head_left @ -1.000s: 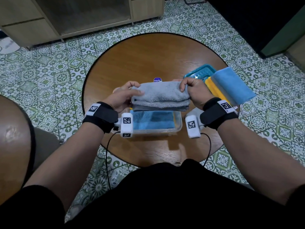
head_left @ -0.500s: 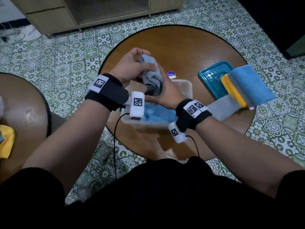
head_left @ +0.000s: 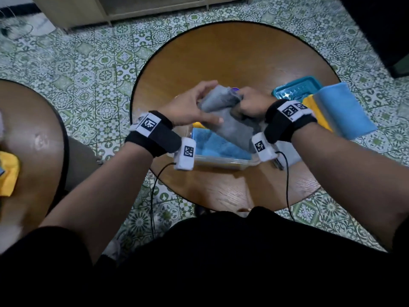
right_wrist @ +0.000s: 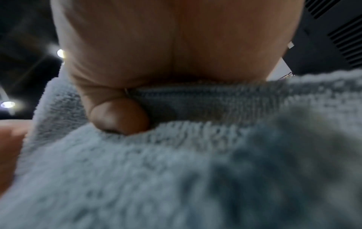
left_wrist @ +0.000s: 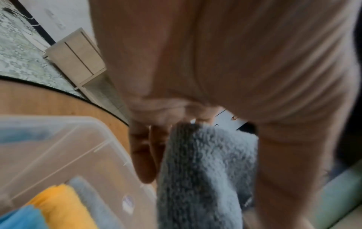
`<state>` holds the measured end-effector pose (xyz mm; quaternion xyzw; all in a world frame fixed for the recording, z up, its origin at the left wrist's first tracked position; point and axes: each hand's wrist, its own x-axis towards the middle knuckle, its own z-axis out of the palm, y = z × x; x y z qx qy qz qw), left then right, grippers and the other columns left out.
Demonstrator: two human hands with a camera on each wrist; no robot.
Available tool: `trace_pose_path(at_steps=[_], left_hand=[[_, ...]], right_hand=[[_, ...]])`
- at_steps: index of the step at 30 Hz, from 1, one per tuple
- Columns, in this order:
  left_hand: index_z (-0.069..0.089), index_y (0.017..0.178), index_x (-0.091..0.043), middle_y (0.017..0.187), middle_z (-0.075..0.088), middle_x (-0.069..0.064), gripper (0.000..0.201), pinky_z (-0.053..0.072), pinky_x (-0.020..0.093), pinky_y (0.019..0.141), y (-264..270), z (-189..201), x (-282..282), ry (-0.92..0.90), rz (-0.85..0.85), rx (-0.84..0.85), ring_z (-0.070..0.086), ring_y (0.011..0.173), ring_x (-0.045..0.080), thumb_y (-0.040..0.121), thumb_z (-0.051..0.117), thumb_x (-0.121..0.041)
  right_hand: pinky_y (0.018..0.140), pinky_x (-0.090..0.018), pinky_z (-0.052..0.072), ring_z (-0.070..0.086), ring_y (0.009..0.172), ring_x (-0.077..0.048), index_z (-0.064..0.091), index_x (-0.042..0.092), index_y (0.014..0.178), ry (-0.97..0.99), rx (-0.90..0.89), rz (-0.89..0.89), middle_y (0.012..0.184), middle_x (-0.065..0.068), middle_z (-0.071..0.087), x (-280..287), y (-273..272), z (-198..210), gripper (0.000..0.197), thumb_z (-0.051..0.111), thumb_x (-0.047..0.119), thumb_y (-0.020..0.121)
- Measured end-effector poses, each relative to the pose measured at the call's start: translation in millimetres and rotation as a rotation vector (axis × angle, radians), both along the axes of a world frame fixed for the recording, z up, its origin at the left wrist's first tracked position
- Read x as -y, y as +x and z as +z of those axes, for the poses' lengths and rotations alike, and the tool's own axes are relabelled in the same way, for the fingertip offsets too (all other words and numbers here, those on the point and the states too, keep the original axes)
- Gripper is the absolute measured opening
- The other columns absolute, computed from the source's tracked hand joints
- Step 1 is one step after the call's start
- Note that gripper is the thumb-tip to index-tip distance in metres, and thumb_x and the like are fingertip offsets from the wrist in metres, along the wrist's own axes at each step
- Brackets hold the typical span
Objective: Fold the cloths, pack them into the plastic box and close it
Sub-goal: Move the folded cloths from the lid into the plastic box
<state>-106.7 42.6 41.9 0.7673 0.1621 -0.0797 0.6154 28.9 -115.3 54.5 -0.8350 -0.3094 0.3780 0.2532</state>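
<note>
A second ago the grey cloth (head_left: 225, 116) was held flat and level between the hands; now it is tipped on end over the plastic box (head_left: 223, 161), so packing looks to be under way. The left hand (head_left: 188, 107) grips its upper edge, thumb along the near face. The right hand (head_left: 250, 105) is curled tight on the far corner. The box sits just below both wrists, with blue, yellow and grey cloths already inside
</note>
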Motion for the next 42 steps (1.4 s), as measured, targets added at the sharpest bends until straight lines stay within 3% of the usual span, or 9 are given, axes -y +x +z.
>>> trace_pose_path(at_steps=[3,6,11,19,24,28,35,39,42], left_hand=[[0.056,0.116,-0.025,0.115,0.069,0.012,0.063,0.054,0.046,0.095,3.1,-26.8,4.5,-0.004,0.149,-0.1,0.067,0.106,0.029,0.062,0.088,-0.02],[0.047,0.116,-0.021,0.117,0.067,0.017,0.073,0.055,0.05,0.087,-3.6,-55.4,4.6,-0.047,0.262,-0.27,0.067,0.105,0.032,0.054,0.085,-0.015],[0.047,0.132,-0.019,0.108,0.069,0.009,0.082,0.057,0.043,0.072,-11.6,-79.5,-2.8,0.08,0.163,-0.474,0.07,0.092,0.03,0.066,0.076,-0.057],[0.057,0.102,-0.01,0.096,0.06,0.01,0.037,0.047,0.035,0.082,-6.8,-79.4,2.1,0.583,-0.159,-0.571,0.059,0.091,0.028,0.097,0.053,-0.046],[0.056,0.107,-0.021,0.105,0.049,0.0,0.041,0.044,0.03,0.077,-1.0,-82.5,0.7,0.744,0.144,-0.268,0.055,0.09,0.02,0.076,0.077,-0.037],[0.064,0.08,-0.021,0.071,0.068,-0.003,0.027,0.05,0.026,0.057,5.5,-74.6,7.1,0.427,-0.165,-0.392,0.063,0.065,0.013,0.07,0.086,-0.034],[0.071,0.097,-0.027,0.081,0.069,-0.01,0.022,0.05,0.022,0.066,5.1,-88.5,17.1,0.408,-0.391,-0.454,0.061,0.066,0.003,0.078,0.079,-0.018],[0.071,0.094,-0.025,0.076,0.069,-0.006,0.015,0.051,0.026,0.064,4.9,-90.0,15.3,0.371,-0.377,-0.49,0.061,0.063,0.01,0.081,0.077,-0.023],[0.072,0.085,-0.021,0.069,0.068,-0.01,0.015,0.053,0.028,0.066,14.5,-76.4,18.1,0.405,-0.321,-0.491,0.063,0.07,0.014,0.083,0.075,-0.035]], right_hand=[[0.058,-0.032,0.046,0.06,0.063,-0.024,0.064,0.008,0.077,-0.122,0.04,0.102,0.066,-0.008,0.063,-12.2,0.4,-18.5,0.036,0.065,0.023,0.044],[0.061,-0.028,0.045,0.057,0.065,-0.022,0.061,0.022,0.097,-0.296,0.068,0.203,0.076,-0.004,0.065,-7.5,-1.1,-36.1,0.036,0.073,0.033,0.065],[0.072,-0.033,0.05,0.062,0.083,-0.024,0.053,0.021,0.117,-0.416,0.164,0.326,0.097,-0.006,0.067,4.1,4.0,-64.5,0.042,0.067,0.03,0.079],[0.072,-0.031,0.042,0.056,0.088,-0.023,0.05,0.025,0.102,-0.326,0.319,0.33,0.105,-0.001,0.059,9.6,3.2,-76.3,0.018,0.059,0.02,0.087],[0.065,-0.029,0.044,0.059,0.077,-0.018,0.058,0.024,0.077,-0.058,0.499,0.317,0.077,0.009,0.06,13.7,-7.4,-55.4,0.011,0.067,0.025,0.072],[0.055,-0.023,0.048,0.064,0.066,-0.009,0.07,0.025,0.071,-0.317,0.254,0.473,0.068,0.01,0.069,23.1,-15.3,-60.3,0.013,0.082,0.031,0.069],[0.068,-0.03,0.057,0.064,0.071,-0.013,0.072,0.025,0.076,-0.433,0.377,0.559,0.071,0.01,0.068,26.4,-22.3,-70.8,0.008,0.077,0.022,0.07],[0.076,-0.027,0.053,0.063,0.079,-0.011,0.07,0.028,0.081,-0.345,0.425,0.564,0.077,0.013,0.068,36.4,-20.5,-69.6,0.008,0.071,0.023,0.075],[0.071,-0.027,0.05,0.061,0.077,-0.01,0.073,0.025,0.09,0.011,0.273,0.273,0.079,0.01,0.068,61.6,-13.7,-66.0,0.012,0.068,0.02,0.08]])
